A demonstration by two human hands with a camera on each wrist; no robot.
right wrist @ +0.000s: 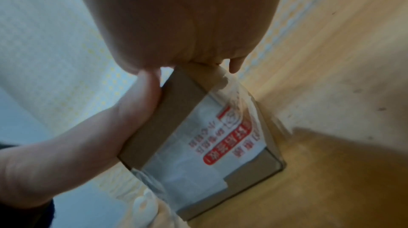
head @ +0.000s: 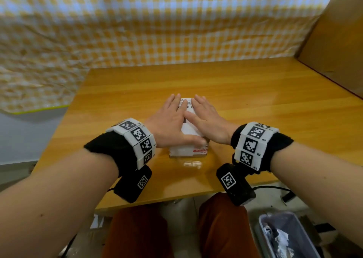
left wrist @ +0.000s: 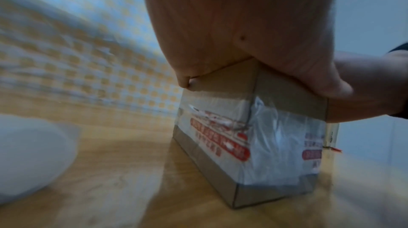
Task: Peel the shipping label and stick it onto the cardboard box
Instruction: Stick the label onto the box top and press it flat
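A small cardboard box wrapped in clear tape with red print stands near the middle of the wooden table. A white shipping label with a barcode lies flat on its top. My left hand and right hand both press flat on the label with straight fingers, side by side. The left thumb runs along the box's near top edge. In the left wrist view the palm sits on the box. In the right wrist view the palm covers the top of the box.
A yellow checked cloth hangs behind the table. A large cardboard panel stands at the right edge. A grey bin with paper scraps sits on the floor at lower right.
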